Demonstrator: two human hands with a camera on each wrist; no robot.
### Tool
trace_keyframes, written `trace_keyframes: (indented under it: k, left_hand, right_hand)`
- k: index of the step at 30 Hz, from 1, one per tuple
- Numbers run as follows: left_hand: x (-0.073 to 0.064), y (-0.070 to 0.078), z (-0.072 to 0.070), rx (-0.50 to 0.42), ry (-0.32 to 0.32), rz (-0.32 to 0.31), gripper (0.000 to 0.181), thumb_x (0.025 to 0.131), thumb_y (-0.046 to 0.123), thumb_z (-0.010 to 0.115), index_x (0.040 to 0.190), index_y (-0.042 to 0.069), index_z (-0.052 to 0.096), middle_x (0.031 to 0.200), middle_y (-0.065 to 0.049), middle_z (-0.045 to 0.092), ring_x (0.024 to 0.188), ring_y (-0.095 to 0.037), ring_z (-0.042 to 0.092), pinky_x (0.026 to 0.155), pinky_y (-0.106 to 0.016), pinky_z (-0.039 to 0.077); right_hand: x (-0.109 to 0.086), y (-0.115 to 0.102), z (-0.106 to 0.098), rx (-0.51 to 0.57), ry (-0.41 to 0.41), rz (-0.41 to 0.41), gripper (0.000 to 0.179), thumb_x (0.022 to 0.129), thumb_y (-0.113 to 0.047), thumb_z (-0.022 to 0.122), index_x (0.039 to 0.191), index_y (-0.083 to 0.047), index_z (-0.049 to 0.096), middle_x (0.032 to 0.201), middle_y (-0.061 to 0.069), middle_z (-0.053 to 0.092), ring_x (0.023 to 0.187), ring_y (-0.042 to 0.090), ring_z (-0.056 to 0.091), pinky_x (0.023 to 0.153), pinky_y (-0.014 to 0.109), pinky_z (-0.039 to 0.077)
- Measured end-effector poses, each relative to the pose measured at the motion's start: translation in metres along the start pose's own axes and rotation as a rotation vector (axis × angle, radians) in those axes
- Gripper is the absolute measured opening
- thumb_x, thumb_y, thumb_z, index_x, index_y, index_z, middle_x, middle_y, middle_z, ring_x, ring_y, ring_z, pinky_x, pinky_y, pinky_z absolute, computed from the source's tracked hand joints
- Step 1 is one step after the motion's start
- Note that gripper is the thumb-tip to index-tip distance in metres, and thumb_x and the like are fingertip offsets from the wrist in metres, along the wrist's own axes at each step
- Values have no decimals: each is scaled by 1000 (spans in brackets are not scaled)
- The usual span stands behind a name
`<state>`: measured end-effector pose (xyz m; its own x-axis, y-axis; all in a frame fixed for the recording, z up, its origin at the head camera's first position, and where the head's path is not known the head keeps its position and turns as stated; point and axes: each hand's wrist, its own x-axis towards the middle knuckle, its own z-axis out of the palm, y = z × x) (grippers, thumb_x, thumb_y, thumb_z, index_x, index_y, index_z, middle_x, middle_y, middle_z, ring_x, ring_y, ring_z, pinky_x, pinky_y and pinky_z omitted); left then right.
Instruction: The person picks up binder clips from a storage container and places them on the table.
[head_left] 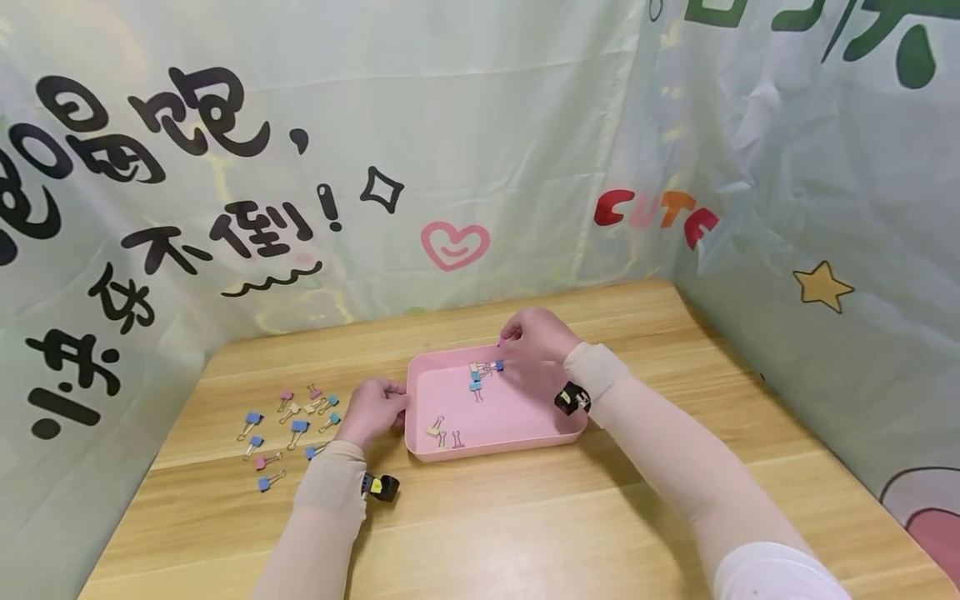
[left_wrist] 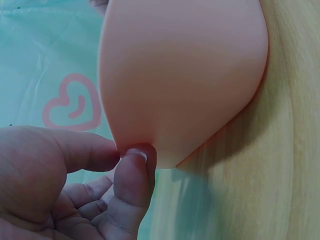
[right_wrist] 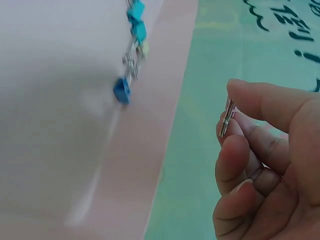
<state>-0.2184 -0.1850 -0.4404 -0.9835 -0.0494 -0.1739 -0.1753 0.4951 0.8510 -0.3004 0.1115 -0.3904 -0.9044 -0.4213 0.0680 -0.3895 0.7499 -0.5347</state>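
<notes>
My left hand (head_left: 371,412) pinches the left wall of a pink tray (head_left: 491,447) between thumb and fingers; its thumb (left_wrist: 134,175) lies against the outside of the wall in the left wrist view. Over the tray's back rim, my right hand (head_left: 542,335) pinches a small binder clip (right_wrist: 228,116) by thumb and fingertips. Silver handles show on that clip, and its pinkish body is mostly hidden by the fingers. Inside the tray, a blue binder clip (right_wrist: 121,91) and teal binder clips (head_left: 476,382) lie near the back wall. A pale yellow binder clip (head_left: 434,430) lies among others at the front left.
Several loose binder clips, blue, teal, pink and cream, such as a blue clip (head_left: 299,427), are scattered on the wooden table (head_left: 480,525) left of the tray. A printed curtain (head_left: 525,167) stands behind the table and along its right side.
</notes>
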Motion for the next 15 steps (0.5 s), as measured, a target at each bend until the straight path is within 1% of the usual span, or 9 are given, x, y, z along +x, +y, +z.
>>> trace_keyframes:
  k: [3, 7, 15]
  left_hand:
    - [0, -1, 0, 1, 3, 0, 19, 89, 7, 63, 105, -4, 65, 88, -14, 68, 69, -18, 63, 64, -32, 56]
    - [0, -1, 0, 0, 2, 4, 20, 89, 7, 63, 105, -5, 65, 88, -14, 68, 69, -17, 63, 64, -31, 56]
    - [0, -1, -1, 3, -4, 11, 20, 89, 6, 62, 105, -5, 65, 88, -14, 68, 69, -17, 63, 64, -32, 56]
  right_hand:
    - [-3, 10, -10, 0, 16, 6, 11, 84, -21, 73, 93, -16, 76, 88, -3, 70, 84, 14, 62, 80, 32, 51]
    - [-9, 25, -22, 1, 45, 36, 12, 85, -22, 71, 94, -15, 75, 87, -2, 70, 84, 16, 62, 80, 34, 51]
    - [-26, 56, -43, 32, 93, 90, 12, 87, -24, 70, 92, -14, 75, 87, -1, 71, 81, 17, 63, 74, 36, 51]
